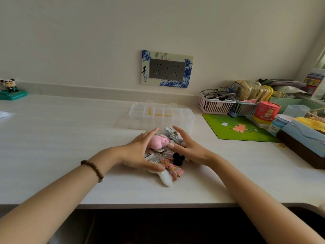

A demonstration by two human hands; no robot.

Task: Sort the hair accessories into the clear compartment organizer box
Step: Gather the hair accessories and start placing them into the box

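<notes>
Behind the hands (140,152), organizer box (186,120) holds yellow pieces (159,114).

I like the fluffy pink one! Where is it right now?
The fluffy pink accessory sits at the top of the pile on the white desk, between the left hand and right hand, just in front of the clear organizer box.

We see a white desk (70,138) carrying a clear organizer box (161,118). Just in front of the box lies a heap of hair accessories (165,155). Right of the box sit a green mat (241,129) and a pink basket (215,104); far left, a panda figurine (10,89).
</notes>
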